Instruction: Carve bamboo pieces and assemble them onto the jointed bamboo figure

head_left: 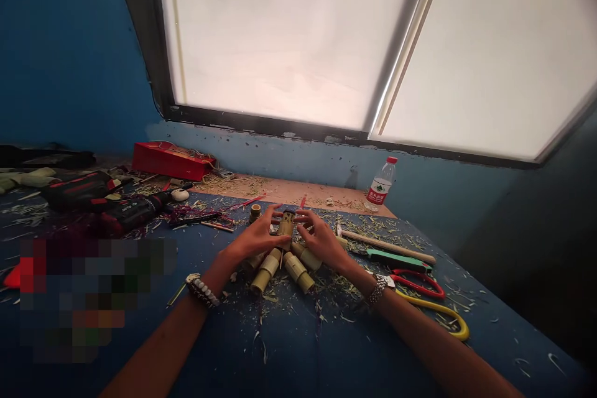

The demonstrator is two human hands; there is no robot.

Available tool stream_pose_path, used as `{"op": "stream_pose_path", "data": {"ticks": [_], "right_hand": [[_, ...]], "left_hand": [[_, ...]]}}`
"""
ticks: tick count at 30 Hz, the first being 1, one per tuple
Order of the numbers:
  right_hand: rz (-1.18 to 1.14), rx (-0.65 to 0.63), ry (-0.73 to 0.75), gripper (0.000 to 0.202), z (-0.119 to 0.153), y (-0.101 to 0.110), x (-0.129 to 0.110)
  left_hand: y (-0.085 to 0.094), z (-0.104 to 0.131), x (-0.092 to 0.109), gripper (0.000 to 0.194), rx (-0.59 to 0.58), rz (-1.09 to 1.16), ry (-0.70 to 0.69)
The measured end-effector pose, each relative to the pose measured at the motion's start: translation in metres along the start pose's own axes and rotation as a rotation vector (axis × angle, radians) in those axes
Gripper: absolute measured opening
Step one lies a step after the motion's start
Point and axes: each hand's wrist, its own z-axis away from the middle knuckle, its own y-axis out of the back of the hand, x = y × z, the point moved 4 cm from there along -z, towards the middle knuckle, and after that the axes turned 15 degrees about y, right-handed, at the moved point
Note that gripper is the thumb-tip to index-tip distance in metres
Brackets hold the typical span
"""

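An upright bamboo piece with dark marks and a dark top rim stands in the middle of the table. My left hand holds it from the left, thumb across its lower front. On its right side, my right hand has its fingers curved, the upper fingertips at the piece near its top. Below the upright piece, shorter bamboo segments spread outward, among them a left front one and a right front one. Others at the sides are partly hidden by my hands.
Right of my hands lie a wooden-handled tool, a green-handled tool, red-handled scissors and a yellow handle. A water bottle stands behind. Power drills and a red box are left. Shavings litter the blue table.
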Motion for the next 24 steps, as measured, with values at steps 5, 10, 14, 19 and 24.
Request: {"op": "stream_pose_path", "data": {"ticks": [5,10,14,19,24], "right_hand": [[-0.192,0.044,-0.020,0.046,-0.002,0.004,-0.001],[-0.404,0.056,-0.035,0.040,-0.001,0.008,-0.008],[-0.384,0.037,-0.026,0.037,0.001,0.007,-0.006],[-0.401,0.009,-0.020,0.041,0.003,0.000,0.000],[-0.428,-0.025,-0.042,0.042,0.006,-0.002,-0.009]], "left_hand": [[0.006,-0.004,0.003,0.089,-0.015,0.255,0.065],[0.007,-0.009,0.003,0.070,-0.042,0.366,0.065],[0.007,-0.010,0.006,0.059,-0.024,0.356,0.037],[0.007,-0.009,0.013,0.056,-0.004,0.358,0.009],[0.007,-0.003,0.018,0.062,-0.015,0.369,-0.010]]}}
